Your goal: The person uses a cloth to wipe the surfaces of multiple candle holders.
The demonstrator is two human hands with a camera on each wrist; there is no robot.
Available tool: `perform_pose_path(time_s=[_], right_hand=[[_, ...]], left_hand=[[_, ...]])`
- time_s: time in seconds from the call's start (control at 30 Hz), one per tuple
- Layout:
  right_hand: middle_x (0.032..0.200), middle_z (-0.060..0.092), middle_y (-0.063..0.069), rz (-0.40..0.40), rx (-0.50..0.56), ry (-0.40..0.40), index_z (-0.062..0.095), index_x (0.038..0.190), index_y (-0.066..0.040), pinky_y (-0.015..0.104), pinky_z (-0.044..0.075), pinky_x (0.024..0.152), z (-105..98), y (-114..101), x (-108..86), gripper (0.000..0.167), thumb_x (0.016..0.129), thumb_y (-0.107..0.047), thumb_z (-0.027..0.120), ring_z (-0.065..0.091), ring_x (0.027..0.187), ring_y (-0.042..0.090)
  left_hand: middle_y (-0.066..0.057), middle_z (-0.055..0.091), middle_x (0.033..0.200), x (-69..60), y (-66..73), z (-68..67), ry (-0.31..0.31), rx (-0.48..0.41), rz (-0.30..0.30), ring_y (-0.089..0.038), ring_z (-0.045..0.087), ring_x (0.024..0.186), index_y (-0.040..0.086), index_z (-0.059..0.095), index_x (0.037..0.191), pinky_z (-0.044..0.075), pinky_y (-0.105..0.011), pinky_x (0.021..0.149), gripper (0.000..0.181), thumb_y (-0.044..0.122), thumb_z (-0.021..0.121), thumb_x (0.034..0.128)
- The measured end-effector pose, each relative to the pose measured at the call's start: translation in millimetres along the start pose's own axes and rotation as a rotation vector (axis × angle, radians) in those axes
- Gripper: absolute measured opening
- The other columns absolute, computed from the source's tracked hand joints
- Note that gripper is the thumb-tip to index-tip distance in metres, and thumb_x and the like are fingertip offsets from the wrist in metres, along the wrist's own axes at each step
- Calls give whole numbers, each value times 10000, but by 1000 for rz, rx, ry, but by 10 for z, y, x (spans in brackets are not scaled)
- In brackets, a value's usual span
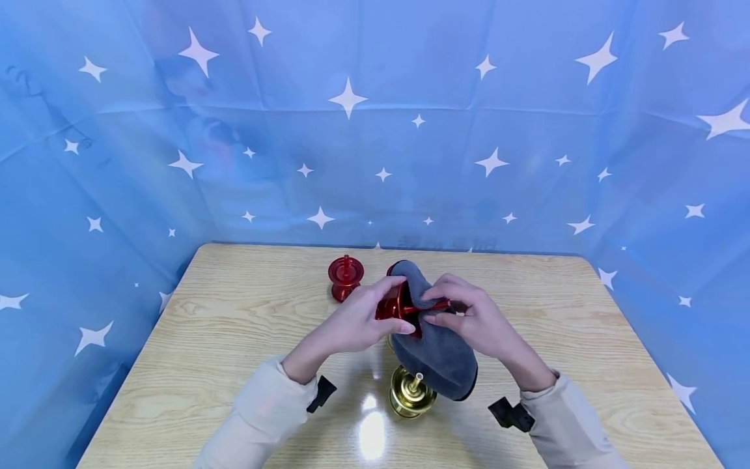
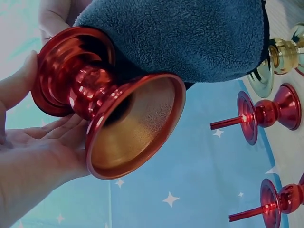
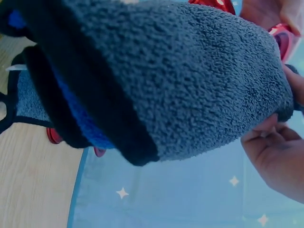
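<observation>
My left hand [image 1: 363,316] grips a red metallic candle holder [image 2: 90,90] by its body, thumb on the dish rim. The holder is tilted on its side, its hollow base facing the left wrist camera. With my right hand [image 1: 474,316] I pinch a grey plush cloth [image 1: 439,355] with black edging against the holder's thin red stem. The cloth hangs below the fingers and hides part of the dish. A blue layer [image 3: 78,109] shows at the cloth's folded edge in the right wrist view.
On the wooden table [image 1: 246,326], another red candle holder [image 1: 346,277] stands back left. A gold candle holder [image 1: 412,394] stands in front, below the cloth. More red and gold holders are partly hidden behind the cloth. A blue star-patterned curtain [image 1: 375,143] surrounds the table.
</observation>
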State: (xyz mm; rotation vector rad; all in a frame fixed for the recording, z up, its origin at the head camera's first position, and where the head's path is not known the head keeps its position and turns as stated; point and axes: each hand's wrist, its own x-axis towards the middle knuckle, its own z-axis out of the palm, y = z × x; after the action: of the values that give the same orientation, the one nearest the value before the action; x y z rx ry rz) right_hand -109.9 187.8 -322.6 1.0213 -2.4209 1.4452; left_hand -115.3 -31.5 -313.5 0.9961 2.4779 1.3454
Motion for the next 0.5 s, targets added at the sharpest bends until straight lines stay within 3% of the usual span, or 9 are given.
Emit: perform_pose_path(time_s=[0.17, 0.37, 0.5], right_hand=[[902, 577, 45, 27, 32, 0, 659, 962, -42, 242, 492, 630, -96, -23, -4, 242, 757, 85, 678, 532, 805, 141], [929, 580, 58, 179, -16, 67, 628, 1004, -30, 254, 515, 695, -241, -50, -24, 246, 780, 64, 668, 549, 833, 125], [886, 577, 89, 234, -50, 150, 549, 1033, 10, 234, 504, 677, -253, -74, -22, 281, 784, 97, 645, 559, 800, 103]], left_hand=[[-127, 585, 1149, -7, -63, 19, 90, -66, -61, -214, 550, 1059, -17, 433, 1277, 442, -340, 896, 654, 164, 766, 744], [-95, 579, 1128, 0, -223, 24, 260, -133, -168, -224, 562, 1035, 10, 466, 1255, 452, -341, 886, 723, 111, 833, 641], [-99, 574, 1127, 20, -269, 24, 344, -221, -186, -230, 579, 1006, -4, 451, 1283, 472, -341, 862, 779, 78, 842, 615]])
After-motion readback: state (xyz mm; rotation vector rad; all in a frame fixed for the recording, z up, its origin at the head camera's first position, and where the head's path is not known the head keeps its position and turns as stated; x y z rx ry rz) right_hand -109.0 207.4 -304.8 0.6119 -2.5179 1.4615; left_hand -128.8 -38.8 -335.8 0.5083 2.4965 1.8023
